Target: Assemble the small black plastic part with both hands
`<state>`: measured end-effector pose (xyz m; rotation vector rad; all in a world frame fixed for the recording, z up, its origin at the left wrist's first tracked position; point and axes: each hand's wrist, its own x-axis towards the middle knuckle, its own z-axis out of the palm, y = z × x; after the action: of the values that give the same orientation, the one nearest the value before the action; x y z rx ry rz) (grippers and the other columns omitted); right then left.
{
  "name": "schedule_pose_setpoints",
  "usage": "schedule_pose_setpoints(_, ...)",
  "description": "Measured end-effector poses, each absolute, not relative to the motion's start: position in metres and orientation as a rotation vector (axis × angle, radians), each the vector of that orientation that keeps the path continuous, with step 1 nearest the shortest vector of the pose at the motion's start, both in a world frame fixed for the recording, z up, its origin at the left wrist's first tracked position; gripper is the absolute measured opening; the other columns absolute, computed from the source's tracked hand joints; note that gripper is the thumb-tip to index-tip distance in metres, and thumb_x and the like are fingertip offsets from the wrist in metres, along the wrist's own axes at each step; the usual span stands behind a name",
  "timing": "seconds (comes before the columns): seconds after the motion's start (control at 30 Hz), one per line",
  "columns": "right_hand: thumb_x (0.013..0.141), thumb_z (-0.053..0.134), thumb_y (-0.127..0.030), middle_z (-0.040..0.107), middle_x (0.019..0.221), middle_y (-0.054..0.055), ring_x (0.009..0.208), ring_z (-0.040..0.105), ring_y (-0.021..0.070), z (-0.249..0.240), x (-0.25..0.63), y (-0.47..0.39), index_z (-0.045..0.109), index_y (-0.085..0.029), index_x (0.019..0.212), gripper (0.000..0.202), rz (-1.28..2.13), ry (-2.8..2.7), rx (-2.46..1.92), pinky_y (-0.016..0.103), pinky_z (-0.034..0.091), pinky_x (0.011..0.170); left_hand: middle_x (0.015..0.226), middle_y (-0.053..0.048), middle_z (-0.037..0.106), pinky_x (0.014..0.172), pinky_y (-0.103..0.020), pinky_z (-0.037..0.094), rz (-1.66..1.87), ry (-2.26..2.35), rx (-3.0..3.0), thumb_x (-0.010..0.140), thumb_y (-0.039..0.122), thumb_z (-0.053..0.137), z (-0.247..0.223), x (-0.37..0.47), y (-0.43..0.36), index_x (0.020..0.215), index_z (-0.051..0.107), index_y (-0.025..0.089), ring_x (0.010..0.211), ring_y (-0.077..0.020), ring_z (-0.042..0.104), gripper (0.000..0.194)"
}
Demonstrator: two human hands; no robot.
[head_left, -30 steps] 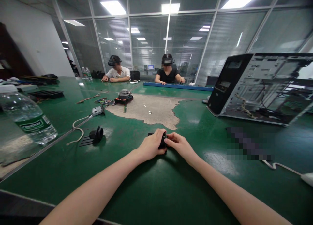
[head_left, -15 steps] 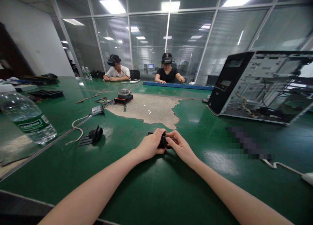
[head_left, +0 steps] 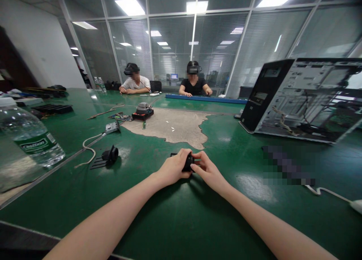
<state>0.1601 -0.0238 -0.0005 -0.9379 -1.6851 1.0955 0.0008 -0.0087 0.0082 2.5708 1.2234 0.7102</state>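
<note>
A small black part [head_left: 188,162] is held between my two hands over the green table [head_left: 169,222], near the middle of the view. My left hand [head_left: 177,165] wraps round it from the left, with the thumb below and the fingers over the top. From the right, my right hand [head_left: 206,169] pinches its side with thumb and fingertips. A dark end of the part sticks out beyond the left fingers. Much of its shape is hidden by my hands.
Left stand a water bottle [head_left: 38,141], a black part with slats [head_left: 109,156] and a metal bracket [head_left: 112,127] with a cable. An open computer case [head_left: 299,101] stands right, behind a blurred dark object [head_left: 287,165]. Two people sit across the table.
The fingers of my right hand have shifted slightly on the black part, the thumb now a little lower and further left. My left hand has hardly moved.
</note>
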Motion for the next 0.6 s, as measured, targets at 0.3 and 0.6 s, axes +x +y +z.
schedule_pose_setpoints(0.3,0.078,0.049,-0.031,0.054,0.097,0.004,0.084,0.056,0.0149,-0.0063,0.1603,-0.0169,0.045,-0.021,0.098,0.023,1.041,-1.669,-1.028,0.031,0.048,0.073,0.114,-0.006,0.045,0.074,-0.034,0.046,0.72,1.209,2.568,0.065,0.026,0.063,0.008,0.0005,-0.0077,0.115,0.028,0.023,0.09,-0.0229,0.057,0.062)
schedule_pose_setpoints(0.6,0.076,0.053,-0.031,0.055,0.086,0.0,0.078,0.056,0.0132,-0.0025,0.1609,-0.0207,0.048,-0.021,0.088,0.016,1.136,-1.606,-0.944,0.028,0.048,0.069,0.115,-0.006,0.045,0.074,-0.034,0.046,0.707,1.219,2.548,0.066,0.026,0.061,0.0104,0.0007,-0.0103,0.116,0.028,0.023,0.089,-0.0222,0.056,0.06)
